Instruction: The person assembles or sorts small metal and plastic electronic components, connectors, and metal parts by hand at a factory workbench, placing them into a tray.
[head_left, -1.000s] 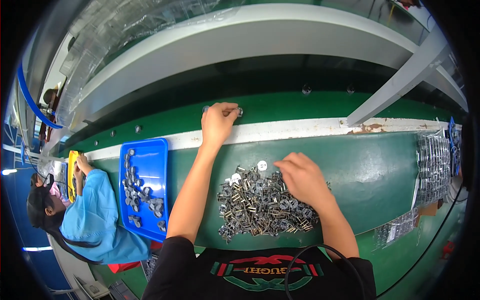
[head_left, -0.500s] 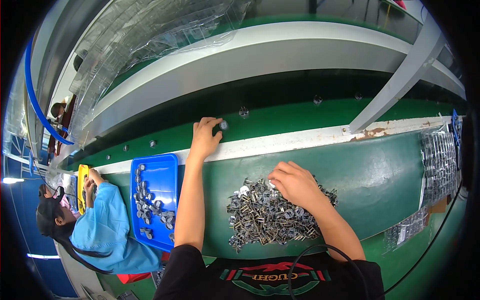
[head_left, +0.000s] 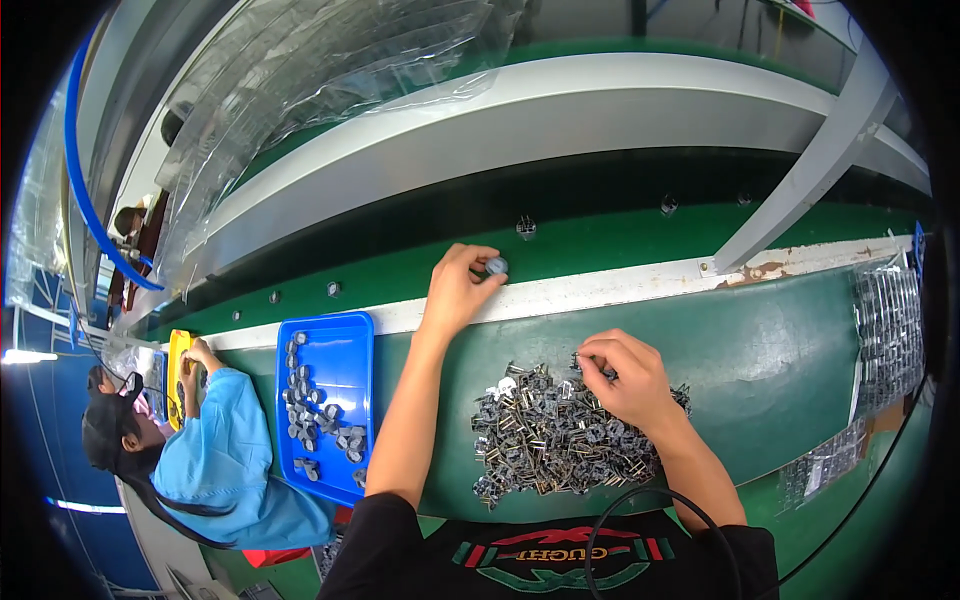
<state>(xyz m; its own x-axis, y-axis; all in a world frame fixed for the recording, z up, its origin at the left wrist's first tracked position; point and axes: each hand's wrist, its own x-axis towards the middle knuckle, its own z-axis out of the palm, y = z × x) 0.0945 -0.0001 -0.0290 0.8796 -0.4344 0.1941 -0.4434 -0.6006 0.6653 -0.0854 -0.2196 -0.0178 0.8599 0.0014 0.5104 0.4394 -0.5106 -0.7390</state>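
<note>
Over the green belt, my left hand (head_left: 462, 290) has its thumb and fingers closed about a small round grey part (head_left: 496, 266). My right hand (head_left: 630, 380) is at the upper right edge of a heap of small dark parts with metal pins (head_left: 560, 435). Its thumb and fingertips pinch one small dark pinned part (head_left: 577, 361), mostly covered by the fingers. A small white piece (head_left: 502, 387) lies on the heap's upper left.
A blue tray (head_left: 350, 400) with several grey parts stands left of my left forearm. Single parts (head_left: 526, 228) sit along the belt (head_left: 590, 232). A white rail (head_left: 600, 287) and slanted post (head_left: 800, 180) border it. Clear plastic trays (head_left: 888, 330) lie right. A co-worker in blue (head_left: 225, 460) works left.
My left fingers have closed further around the grey part and drawn it a little nearer. My right hand has lifted slightly from the heap, with a pinned part now showing at its fingertips.
</note>
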